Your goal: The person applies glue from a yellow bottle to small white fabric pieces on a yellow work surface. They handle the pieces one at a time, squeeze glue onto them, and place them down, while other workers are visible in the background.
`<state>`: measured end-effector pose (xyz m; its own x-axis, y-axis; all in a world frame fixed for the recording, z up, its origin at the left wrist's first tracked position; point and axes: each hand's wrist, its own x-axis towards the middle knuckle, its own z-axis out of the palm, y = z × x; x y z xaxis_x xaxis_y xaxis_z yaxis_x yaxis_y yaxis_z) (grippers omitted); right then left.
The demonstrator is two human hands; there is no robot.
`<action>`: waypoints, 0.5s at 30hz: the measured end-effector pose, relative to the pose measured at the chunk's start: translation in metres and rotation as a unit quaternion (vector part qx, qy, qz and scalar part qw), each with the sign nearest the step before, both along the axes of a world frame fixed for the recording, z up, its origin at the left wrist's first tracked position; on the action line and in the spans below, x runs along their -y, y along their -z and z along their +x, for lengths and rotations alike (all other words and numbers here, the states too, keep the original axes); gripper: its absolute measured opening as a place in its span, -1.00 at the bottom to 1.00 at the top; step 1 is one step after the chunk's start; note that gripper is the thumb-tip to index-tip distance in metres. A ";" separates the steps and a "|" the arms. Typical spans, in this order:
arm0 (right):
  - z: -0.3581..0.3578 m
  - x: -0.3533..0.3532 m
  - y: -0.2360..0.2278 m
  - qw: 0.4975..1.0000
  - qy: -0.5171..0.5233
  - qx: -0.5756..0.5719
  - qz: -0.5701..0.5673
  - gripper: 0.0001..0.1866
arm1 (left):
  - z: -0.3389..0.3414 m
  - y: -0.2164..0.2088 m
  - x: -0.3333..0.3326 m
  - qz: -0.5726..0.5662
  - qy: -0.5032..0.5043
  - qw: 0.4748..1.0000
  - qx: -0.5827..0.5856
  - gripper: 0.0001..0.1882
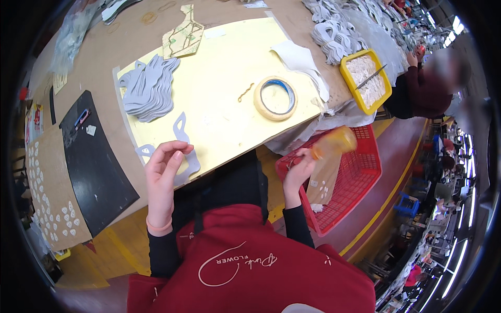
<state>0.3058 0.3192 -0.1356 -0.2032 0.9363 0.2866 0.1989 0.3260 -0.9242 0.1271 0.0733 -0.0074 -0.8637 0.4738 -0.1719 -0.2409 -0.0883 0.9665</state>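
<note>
My left hand (163, 175) hovers over or rests on a thin grey cut-out piece (180, 127) at the near edge of the yellow board (224, 104). Its fingers are curled toward the thumb; whatever they may pinch is hidden. A yellowish bottle (336, 142), blurred by motion, is gripped in my right hand (299, 172), out past the table edge and above a red basket (365, 177). Behind the left hand lies a stack of matching grey pieces (150, 88). Toward the right of the board sits a roll of tan tape (262, 107), with a small twisted brown strip (245, 92) beside it.
A yellow tray (386, 83) of whitish material with a thin tool stands at the table's right corner, near heaped grey pieces (339, 39). White sheet pieces (300, 60) and a patterned template (183, 37) lie farther back. At left are a black panel (96, 161) and a brown board (52, 188). A co-worker (428, 86) sits at right.
</note>
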 end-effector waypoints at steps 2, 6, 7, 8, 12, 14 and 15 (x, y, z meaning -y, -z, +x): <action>-0.003 -0.001 -0.009 0.998 0.045 -0.033 0.013 -0.69 | -0.002 0.002 0.001 -0.003 -0.001 1.000 -0.005 -0.82; 0.003 -0.013 0.020 0.993 -0.054 0.014 -0.100 -0.66 | -0.002 0.004 -0.002 -0.009 0.007 1.000 0.002 -0.82; -0.001 -0.012 0.022 0.979 -0.110 0.020 -0.169 -0.65 | -0.002 0.003 -0.002 -0.009 0.006 1.000 0.000 -0.82; -0.001 -0.007 0.022 0.991 -0.049 0.023 -0.125 -0.65 | -0.001 0.001 -0.002 -0.009 0.005 1.000 -0.002 -0.82; 0.003 -0.008 0.011 0.990 0.085 -0.063 -0.095 -0.64 | -0.004 0.003 0.002 -0.002 -0.008 1.000 -0.012 -0.82; 0.003 -0.015 0.014 0.994 0.077 -0.051 -0.051 -0.64 | -0.004 0.006 0.003 -0.009 -0.009 1.000 -0.007 -0.82; 0.001 -0.016 0.015 0.996 0.012 -0.034 -0.086 -0.64 | -0.004 0.007 0.003 -0.013 -0.010 1.000 -0.004 -0.82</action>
